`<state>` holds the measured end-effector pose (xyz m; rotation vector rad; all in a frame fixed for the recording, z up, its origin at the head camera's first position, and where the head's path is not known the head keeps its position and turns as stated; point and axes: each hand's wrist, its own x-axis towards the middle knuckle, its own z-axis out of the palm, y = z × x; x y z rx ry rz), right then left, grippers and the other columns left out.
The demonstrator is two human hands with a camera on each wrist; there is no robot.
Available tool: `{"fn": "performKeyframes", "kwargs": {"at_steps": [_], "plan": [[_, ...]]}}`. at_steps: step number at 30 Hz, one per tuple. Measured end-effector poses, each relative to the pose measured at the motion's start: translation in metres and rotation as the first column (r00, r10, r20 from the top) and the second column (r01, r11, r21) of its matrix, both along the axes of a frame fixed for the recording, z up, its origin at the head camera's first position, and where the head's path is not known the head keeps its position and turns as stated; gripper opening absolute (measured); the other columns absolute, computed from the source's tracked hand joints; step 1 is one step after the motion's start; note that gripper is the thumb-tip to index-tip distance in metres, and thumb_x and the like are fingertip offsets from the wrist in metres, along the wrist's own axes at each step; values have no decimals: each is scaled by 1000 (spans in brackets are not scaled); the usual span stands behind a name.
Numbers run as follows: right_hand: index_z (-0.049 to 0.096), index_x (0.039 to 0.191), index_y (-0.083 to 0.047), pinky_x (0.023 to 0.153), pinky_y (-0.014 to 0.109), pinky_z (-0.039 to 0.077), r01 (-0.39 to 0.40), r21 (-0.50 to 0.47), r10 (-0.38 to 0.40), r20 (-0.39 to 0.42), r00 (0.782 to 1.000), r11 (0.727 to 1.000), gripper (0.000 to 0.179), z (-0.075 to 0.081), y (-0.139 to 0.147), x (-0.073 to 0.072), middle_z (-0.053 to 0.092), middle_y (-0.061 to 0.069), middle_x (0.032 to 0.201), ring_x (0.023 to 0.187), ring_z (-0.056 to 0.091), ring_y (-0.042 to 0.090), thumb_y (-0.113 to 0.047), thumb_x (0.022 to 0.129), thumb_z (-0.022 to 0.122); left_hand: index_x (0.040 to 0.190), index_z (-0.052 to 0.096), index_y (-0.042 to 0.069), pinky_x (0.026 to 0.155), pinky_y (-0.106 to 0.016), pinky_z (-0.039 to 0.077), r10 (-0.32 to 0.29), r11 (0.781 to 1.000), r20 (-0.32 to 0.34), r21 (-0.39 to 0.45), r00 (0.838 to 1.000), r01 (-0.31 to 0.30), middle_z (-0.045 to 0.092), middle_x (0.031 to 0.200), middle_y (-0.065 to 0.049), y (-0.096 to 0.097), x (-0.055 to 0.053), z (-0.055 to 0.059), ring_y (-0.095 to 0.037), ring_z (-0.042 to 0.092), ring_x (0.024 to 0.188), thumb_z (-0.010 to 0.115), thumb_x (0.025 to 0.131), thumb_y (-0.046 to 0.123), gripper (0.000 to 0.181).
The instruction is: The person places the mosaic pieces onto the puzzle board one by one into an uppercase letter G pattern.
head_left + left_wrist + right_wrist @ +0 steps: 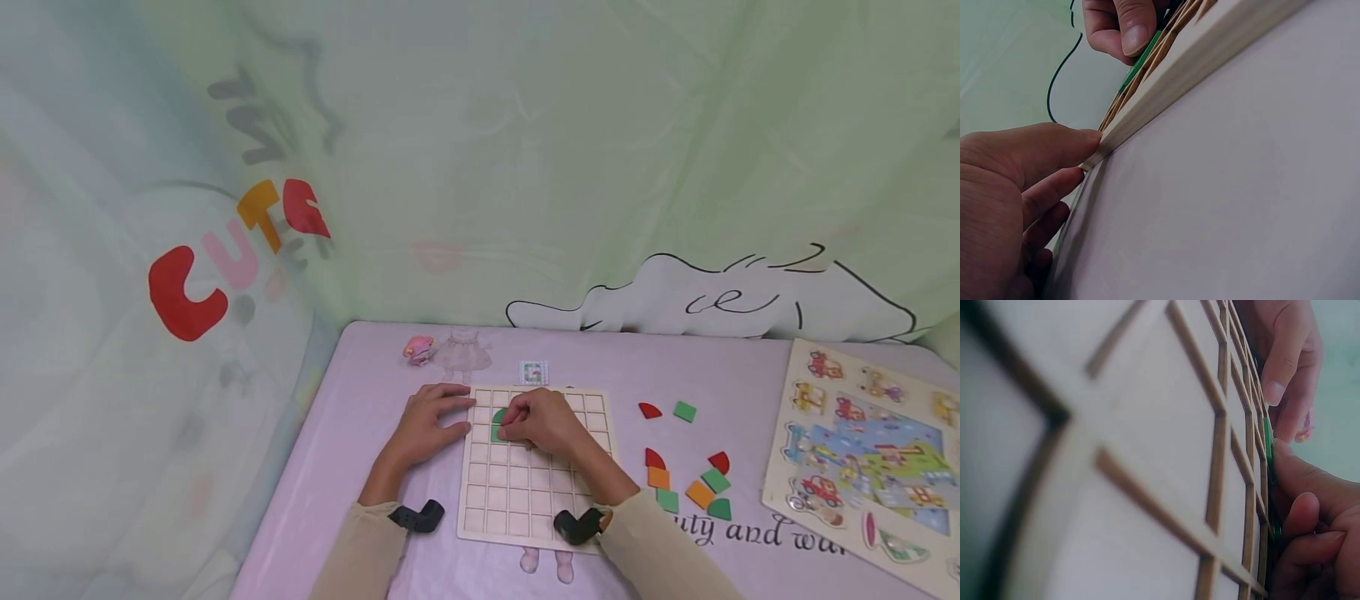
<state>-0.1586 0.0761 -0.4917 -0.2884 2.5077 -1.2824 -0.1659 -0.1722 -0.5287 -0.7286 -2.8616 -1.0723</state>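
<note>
A pale wooden grid board lies on the table. My left hand is at its left edge, with the thumb and index finger touching the rim and the other fingers loosely bent. My right hand reaches over the upper part of the grid, thumb and fingers curled together at a green square tile. Just above that tile lies a green quarter-circle tile, partly covered by the fingers. In the right wrist view, the right thumb meets a green tile's edge.
A small pattern card lies behind the board, and a pink figurine at back left. Right of the board are several loose tiles: red quarter-circles, green squares and orange squares. A picture puzzle board lies far right.
</note>
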Motion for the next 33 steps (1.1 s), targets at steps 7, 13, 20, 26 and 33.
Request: {"fn": "performKeyframes", "kwargs": {"at_steps": [7, 13, 20, 26, 33], "plan": [[73, 75, -17, 51, 28, 43, -5, -5, 5, -4, 1000, 1000, 15, 1, 0, 0, 61, -3, 57, 49, 55, 12, -20, 81, 87, 129, 72, 21, 108, -52, 35, 7, 1000, 4, 0, 1000, -7, 61, 143, 0, 1, 0, 0, -27, 49, 136, 75, 91, 27, 38], [73, 76, -17, 51, 28, 43, -9, -2, 9, 0, 1000, 1000, 14, 1, 1, 0, 62, -4, 58, 49, 55, 12, -20, 81, 87, 129, 72, 20, 109, -53, 35, 5, 1000, 3, 4, 1000, -5, 61, 143, 0, 0, 1, 1, -27, 49, 136, 75, 91, 27, 38], [75, 79, -16, 52, 28, 45, -24, -13, 24, 0, 1000, 1000, 13, 2, 4, 0, 63, -4, 61, 50, 56, 12, -20, 82, 86, 129, 72, 19, 109, -53, 35, 3, 1000, 8, 10, 1000, -3, 61, 143, -1, 0, 3, 3, -27, 49, 135, 75, 91, 27, 39], [75, 82, -17, 55, 28, 47, -38, -51, 39, 1, 999, 998, 10, 2, 10, 2, 66, -3, 68, 55, 58, 13, -21, 84, 84, 130, 72, 20, 109, -52, 34, 5, 1000, 20, 0, 1000, -5, 60, 144, -1, 0, 2, 3, -26, 48, 136, 75, 91, 28, 40], [75, 83, -18, 63, 27, 48, -26, -52, 26, -8, 1000, 998, 8, 9, 28, 3, 66, -1, 77, 69, 58, 16, -19, 85, 83, 129, 72, 20, 107, -52, 35, 8, 1000, 1, 3, 1000, -8, 61, 143, -1, 0, 2, 1, -27, 49, 135, 76, 90, 27, 39]]}}
